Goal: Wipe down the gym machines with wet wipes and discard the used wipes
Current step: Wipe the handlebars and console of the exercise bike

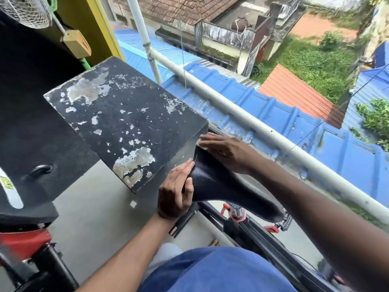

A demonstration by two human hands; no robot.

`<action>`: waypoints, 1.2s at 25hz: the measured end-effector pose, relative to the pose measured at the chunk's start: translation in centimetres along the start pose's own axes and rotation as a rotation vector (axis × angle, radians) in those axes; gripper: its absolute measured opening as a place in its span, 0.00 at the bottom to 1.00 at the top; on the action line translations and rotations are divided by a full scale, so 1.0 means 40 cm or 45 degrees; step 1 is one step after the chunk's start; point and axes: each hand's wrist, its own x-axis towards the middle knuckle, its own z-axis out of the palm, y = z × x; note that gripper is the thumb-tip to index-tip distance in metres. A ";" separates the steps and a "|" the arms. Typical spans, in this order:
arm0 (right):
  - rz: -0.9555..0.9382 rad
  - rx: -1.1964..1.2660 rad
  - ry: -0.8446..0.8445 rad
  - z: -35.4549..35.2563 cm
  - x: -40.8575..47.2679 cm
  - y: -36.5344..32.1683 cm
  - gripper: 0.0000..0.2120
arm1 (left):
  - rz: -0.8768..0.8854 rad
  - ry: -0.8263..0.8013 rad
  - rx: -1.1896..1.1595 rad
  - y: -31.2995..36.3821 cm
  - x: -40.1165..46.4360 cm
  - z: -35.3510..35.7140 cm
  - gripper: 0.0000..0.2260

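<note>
Closest to us is our blue shirt front [210, 272], and both bare forearms reach forward from it to a black textured leather bicycle-style saddle [219, 182] on a black-and-red exercise machine frame [248, 226]. Our left hand [176, 190] lies on the saddle's left side with fingers straight and together, thumb along the saddle's edge, steadying it without curling round it. Our right hand [223, 150] is spread flat over the saddle's far end, fingers straight, pressing a white wet wipe [201, 145] against the leather; only a small edge of the wipe shows beneath the fingertips. Just beyond and left of the saddle sits a black box-shaped block with badly peeling, flaking paint [126, 114], its corner almost touching the saddle's end. A grey concrete floor [101, 218] lies below. Farther out runs a pale grey metal railing pipe [252, 121], then blue corrugated roofing [284, 114], tiled roofs and green ground.
</note>
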 end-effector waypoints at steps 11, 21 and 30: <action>0.012 -0.337 -0.080 0.064 0.053 -0.021 0.31 | -0.209 -0.027 -0.141 0.006 -0.017 -0.005 0.21; 0.291 -0.358 0.156 0.118 -0.297 -0.129 0.24 | 0.149 -0.384 -0.113 -0.042 0.221 -0.063 0.16; 0.749 -0.506 0.786 0.265 -0.276 -0.251 0.22 | 0.799 -1.388 0.084 -0.036 0.494 0.097 0.20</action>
